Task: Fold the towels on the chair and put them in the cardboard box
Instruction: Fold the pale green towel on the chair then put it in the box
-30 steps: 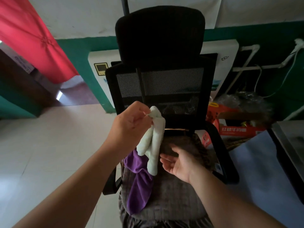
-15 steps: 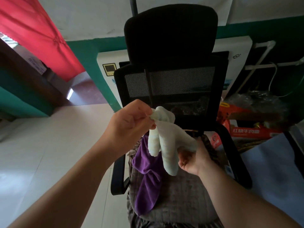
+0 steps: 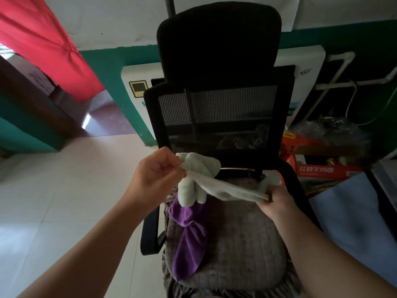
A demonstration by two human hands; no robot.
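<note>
Early stage: left hand and right hand fingers are pinching opposite corners of the white towel, stretching it unfolded above the chair seat, purple towel lying untouched on it, nothing boxed.

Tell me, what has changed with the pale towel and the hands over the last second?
The right hand, open and empty a second ago, took hold of the pale towel and drew it out to the right, spreading it. The left hand kept pinching its corner. The purple towel stayed on the chair seat.
</note>
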